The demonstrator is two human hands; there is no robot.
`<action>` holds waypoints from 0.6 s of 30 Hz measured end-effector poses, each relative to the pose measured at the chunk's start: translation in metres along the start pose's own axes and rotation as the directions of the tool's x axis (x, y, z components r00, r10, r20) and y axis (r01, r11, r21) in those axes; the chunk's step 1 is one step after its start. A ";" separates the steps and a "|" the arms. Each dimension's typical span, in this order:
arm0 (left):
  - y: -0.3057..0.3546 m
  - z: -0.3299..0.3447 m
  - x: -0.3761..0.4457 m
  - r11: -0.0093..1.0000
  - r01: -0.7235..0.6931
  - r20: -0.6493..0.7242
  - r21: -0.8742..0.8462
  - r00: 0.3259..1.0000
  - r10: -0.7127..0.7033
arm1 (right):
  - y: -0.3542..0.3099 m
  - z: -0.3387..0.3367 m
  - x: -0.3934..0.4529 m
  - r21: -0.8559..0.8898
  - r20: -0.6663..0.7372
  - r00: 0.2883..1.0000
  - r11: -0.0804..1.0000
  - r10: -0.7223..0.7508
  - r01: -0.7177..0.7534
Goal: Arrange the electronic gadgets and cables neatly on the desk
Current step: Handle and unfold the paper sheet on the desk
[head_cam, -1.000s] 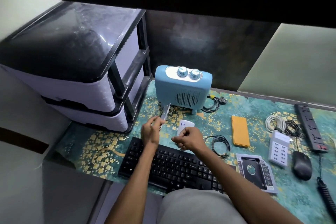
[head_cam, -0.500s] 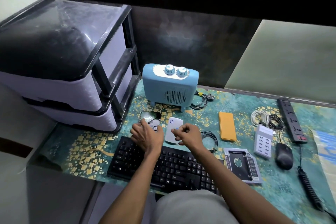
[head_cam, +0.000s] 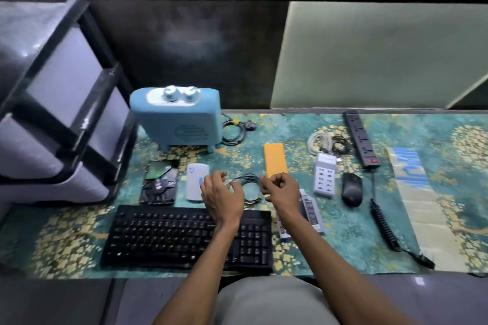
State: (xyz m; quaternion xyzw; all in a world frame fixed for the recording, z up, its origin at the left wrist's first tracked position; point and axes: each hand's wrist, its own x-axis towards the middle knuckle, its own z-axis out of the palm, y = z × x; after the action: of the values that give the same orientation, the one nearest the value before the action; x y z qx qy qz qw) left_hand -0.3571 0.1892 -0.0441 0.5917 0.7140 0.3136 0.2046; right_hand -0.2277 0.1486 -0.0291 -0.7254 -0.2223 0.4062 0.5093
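A black coiled cable [head_cam: 247, 184] lies on the patterned desk mat [head_cam: 290, 124] behind the black keyboard [head_cam: 171, 235]. My left hand [head_cam: 221, 196] hovers over the cable's left side, fingers spread and bent, fingertips touching it. My right hand [head_cam: 281, 188] sits at the cable's right edge with its fingers curled; no hold on the cable shows. A hard drive [head_cam: 158, 185] lies left of a white power bank [head_cam: 196, 182]. An orange power bank [head_cam: 275, 159] lies just beyond my right hand.
A blue heater [head_cam: 177, 119] with its cord [head_cam: 233, 132] stands behind. To the right: drive caddy [head_cam: 313, 210], white USB hub [head_cam: 325, 177], mouse [head_cam: 351, 188], white and black cable coils [head_cam: 320, 142], power strip [head_cam: 360, 137]. A drawer unit [head_cam: 52, 113] blocks the left.
My left hand laid the hard drive down left of the white power bank, let go and moved right onto the black cable. My right hand shifted right too; the view panned right.
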 end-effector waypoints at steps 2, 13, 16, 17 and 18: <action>0.026 0.022 -0.016 0.999 -0.033 0.024 0.000 0.999 0.033 | 0.003 -0.037 0.013 0.030 -0.048 0.999 0.999 0.013 -0.011; 0.231 0.175 -0.139 0.966 -0.098 0.482 -0.240 0.852 0.206 | 0.020 -0.319 0.099 0.009 -0.522 0.851 0.998 0.061 -0.065; 0.262 0.213 -0.168 0.964 0.057 0.691 -0.261 0.708 0.146 | 0.038 -0.376 0.099 -0.010 -0.630 0.767 0.986 0.123 -0.166; 0.267 0.230 -0.178 0.959 0.137 0.760 -0.248 0.642 0.105 | 0.048 -0.391 0.101 -0.026 -0.640 0.757 0.980 0.134 -0.196; 0.267 0.245 -0.183 0.953 0.205 0.815 -0.222 0.576 0.066 | 0.056 -0.400 0.102 -0.046 -0.638 0.757 0.974 0.143 -0.222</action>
State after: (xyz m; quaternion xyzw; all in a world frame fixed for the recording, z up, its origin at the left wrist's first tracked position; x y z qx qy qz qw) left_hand 0.0361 0.0886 -0.0505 0.6033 0.5082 0.1002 0.6064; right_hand 0.1523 -0.0208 -0.0569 -0.8664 0.0092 0.1735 0.4681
